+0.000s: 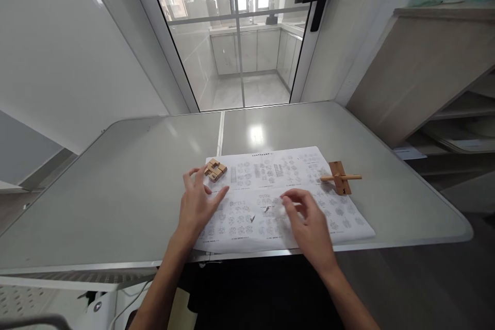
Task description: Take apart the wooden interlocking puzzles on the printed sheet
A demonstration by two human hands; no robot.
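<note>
Sheet [255,191] reaches table edge [386,245]; left fingers [221,196] wide by wooden blocks [217,171], right fingers [291,207] narrow, cannot tell if holding

- The paper sheet [251,185] lies on the near middle of the surface [127,180].
- The block cluster [221,169] sits on the sheet's far left corner.
- The left hand [196,201] is just to the near left of that cluster, over the sheet's left edge.
- The crossed piece [342,179] lies across the sheet's right edge.
- The right hand [307,219] is over the sheet's near right part, left of and nearer than the crossed piece.
- The door [237,18] stands beyond the far edge; the shelf unit [429,67] stands right.
</note>
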